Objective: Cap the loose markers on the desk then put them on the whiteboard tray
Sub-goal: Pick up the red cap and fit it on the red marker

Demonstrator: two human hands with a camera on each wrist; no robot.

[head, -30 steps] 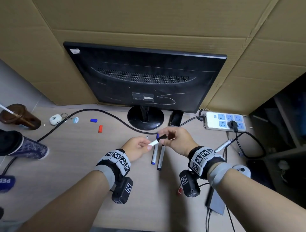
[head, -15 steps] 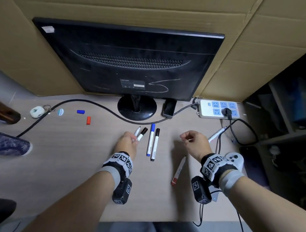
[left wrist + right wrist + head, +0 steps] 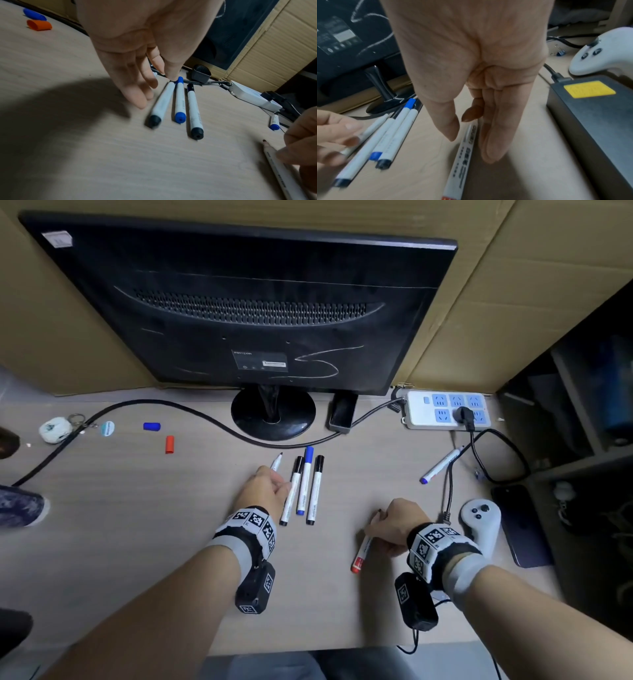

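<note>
Three capped markers lie side by side mid-desk: a black one (image 3: pixel 289 494), a blue one (image 3: pixel 304 481) and another black one (image 3: pixel 315 491). My left hand (image 3: pixel 270 487) (image 3: pixel 154 92) hangs over their left edge with straight fingers, holding nothing, and partly covers an uncapped black-tipped marker (image 3: pixel 276 463). My right hand (image 3: pixel 383 529) (image 3: pixel 471 146) is down on the uncapped red marker (image 3: pixel 362 551) (image 3: pixel 462 169), thumb and fingers closing on either side of it as it lies on the desk. An uncapped blue marker (image 3: pixel 441 464) lies far right. A blue cap (image 3: pixel 151 426) and a red cap (image 3: pixel 170 444) sit far left.
A monitor (image 3: pixel 253 302) on its round stand (image 3: pixel 273 419) blocks the back, with cardboard behind it. A power strip (image 3: pixel 445 414) and cables lie at the back right. A white controller (image 3: pixel 481 525), a phone (image 3: pixel 520 525) and a black power brick (image 3: pixel 590 115) lie beside my right hand.
My left hand has laid the freshly capped black marker beside the other two and let go. My right hand has dropped back to the red marker near the front.
</note>
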